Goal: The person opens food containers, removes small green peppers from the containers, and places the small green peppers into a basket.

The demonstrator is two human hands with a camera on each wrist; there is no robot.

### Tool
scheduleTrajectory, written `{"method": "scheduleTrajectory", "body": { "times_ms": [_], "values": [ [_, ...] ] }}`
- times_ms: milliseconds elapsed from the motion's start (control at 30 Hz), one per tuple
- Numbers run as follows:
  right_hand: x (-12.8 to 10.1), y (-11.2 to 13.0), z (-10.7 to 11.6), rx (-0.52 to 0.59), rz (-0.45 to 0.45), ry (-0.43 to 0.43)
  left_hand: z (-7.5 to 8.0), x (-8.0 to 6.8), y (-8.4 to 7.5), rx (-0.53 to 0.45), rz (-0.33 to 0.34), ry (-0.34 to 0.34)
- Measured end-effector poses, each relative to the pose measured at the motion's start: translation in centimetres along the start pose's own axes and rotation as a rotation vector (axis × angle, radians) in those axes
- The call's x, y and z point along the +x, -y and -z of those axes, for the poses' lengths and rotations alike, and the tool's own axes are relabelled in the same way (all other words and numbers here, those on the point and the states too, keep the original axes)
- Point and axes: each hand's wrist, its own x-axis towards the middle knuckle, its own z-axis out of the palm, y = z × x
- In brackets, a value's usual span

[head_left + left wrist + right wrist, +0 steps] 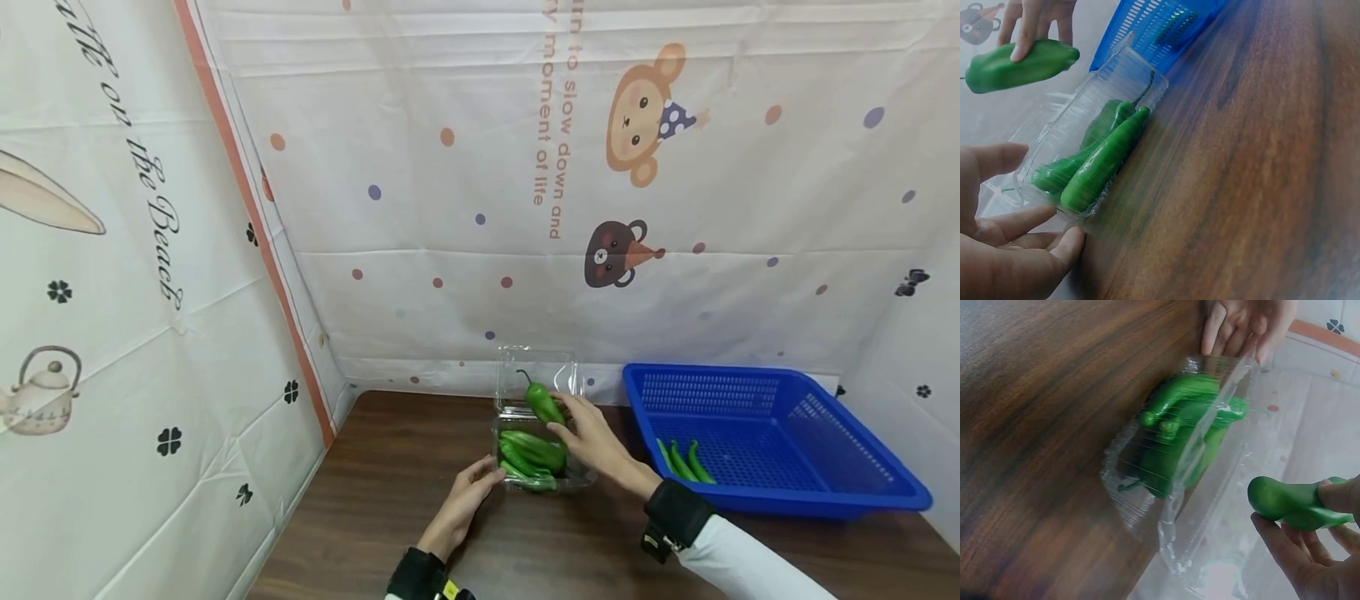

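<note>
A clear plastic clamshell box (576, 482) stands on the table with its lid (543, 367) raised at the back. Several green peppers (1107, 159) lie inside it. At the box's left end, my left hand (459, 508) touches the wall with spread, fairly straight fingers. My right hand (600, 442) pinches another green pepper (542, 402) between thumb and fingers. This pepper is above the box, apart from the others, its thin stem pointing up and left in the head view. In the right wrist view the held pepper (1285, 501) is beside the open lid.
On the right sits a blue perforated basket (780, 500) with several slim green peppers (693, 462) in its near left corner. The brown wooden table (360, 500) meets white printed sheets (420, 317) at the back and left.
</note>
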Motion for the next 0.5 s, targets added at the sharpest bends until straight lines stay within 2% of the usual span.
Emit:
{"method": "scheduleTrajectory", "body": {
  "times_ms": [367, 500],
  "values": [
    [0.7, 0.4, 1.7, -0.065, -0.014, -0.012, -0.1, 0.2, 0.2, 0.002, 0.014, -0.004],
    [1.0, 0.4, 2.7, -0.053, -0.024, -0.016, -0.1, 0.1, -0.1, 0.0, 0.01, 0.0]
  ]
}}
